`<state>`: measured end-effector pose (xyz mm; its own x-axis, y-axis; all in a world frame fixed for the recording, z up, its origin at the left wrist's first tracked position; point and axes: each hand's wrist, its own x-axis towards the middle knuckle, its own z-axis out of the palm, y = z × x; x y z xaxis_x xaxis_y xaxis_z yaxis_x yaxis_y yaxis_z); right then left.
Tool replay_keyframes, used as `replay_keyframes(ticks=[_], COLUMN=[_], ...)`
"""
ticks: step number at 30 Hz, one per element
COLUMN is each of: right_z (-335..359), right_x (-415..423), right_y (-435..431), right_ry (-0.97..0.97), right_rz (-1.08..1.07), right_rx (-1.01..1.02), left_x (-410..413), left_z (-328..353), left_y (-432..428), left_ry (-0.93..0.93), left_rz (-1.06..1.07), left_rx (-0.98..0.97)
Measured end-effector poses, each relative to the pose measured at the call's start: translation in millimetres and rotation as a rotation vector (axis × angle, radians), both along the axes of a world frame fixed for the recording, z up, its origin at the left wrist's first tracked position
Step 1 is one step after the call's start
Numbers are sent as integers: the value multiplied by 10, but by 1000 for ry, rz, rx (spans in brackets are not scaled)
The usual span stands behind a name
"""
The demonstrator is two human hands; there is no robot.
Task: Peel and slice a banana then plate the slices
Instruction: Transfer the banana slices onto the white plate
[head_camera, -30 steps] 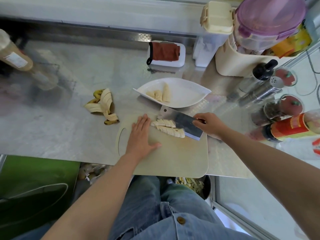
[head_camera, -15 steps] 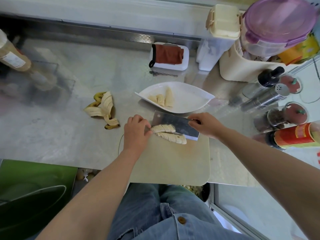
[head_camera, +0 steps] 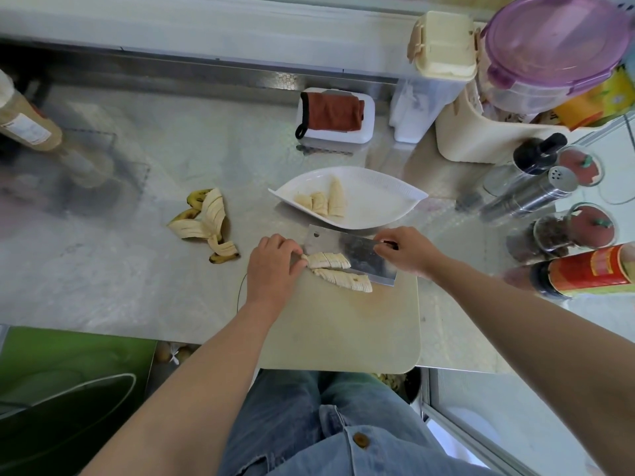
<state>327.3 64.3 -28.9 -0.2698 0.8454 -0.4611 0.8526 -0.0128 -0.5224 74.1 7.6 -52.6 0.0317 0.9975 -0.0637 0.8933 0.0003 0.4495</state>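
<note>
The right hand point(head_camera: 405, 250) is gripping the knife point(head_camera: 364, 255) handle, fingers wrapped tight, blade lying low at the cutting board's point(head_camera: 343, 331) far edge. The left hand point(head_camera: 275, 266) is curling its fingers onto the end of the sliced banana point(head_camera: 340, 273) by the blade. The plate point(head_camera: 378, 201) with more pieces point(head_camera: 323, 201) is sitting just beyond the board, and the peel point(head_camera: 206, 221) is lying to the left on the bench point(head_camera: 103, 269).
</note>
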Motion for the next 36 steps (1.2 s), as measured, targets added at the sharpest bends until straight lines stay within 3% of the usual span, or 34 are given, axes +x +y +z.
replay_keyframes(ticks=[12, 23, 36], right_z=[-50, 76, 148], right_x=[33, 85, 383], right_y=[12, -84, -280], right_ry=[23, 114, 229], right_rz=[-34, -108, -334], right_rx=[-20, -32, -91], left_x=[68, 159, 415], left_z=[25, 133, 266], left_y=[-30, -20, 42], left_ry=[16, 25, -64], left_rz=[68, 1, -54], left_rx=[10, 79, 194])
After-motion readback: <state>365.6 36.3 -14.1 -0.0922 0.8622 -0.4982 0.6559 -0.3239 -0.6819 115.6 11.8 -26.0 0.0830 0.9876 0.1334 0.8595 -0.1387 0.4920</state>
